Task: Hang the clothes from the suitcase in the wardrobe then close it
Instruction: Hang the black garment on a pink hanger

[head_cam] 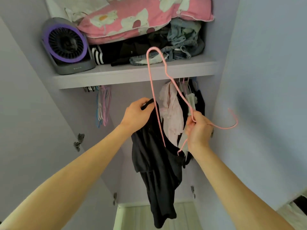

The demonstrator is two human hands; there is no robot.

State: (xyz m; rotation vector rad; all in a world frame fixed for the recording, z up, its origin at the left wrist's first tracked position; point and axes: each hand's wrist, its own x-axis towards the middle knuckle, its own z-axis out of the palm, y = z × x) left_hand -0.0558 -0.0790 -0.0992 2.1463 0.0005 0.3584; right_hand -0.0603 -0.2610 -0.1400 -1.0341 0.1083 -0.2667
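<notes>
In front of the open wardrobe [132,75] I hold a black garment [156,171] and a pink wire hanger [166,67]. My left hand [137,113] grips the garment's top edge at a strap. My right hand [198,128] pinches the hanger near its neck; the hook sticks out to the right and one hanger arm runs down into the garment's opening. The garment hangs limp between my hands. The suitcase is out of view.
Under the shelf, several empty hangers [103,105] hang at the left and hung clothes [172,110] at the right. On the shelf sit a grey-purple fan [66,45], folded clothes and a pink flowered pillow [141,17]. Open doors flank both sides.
</notes>
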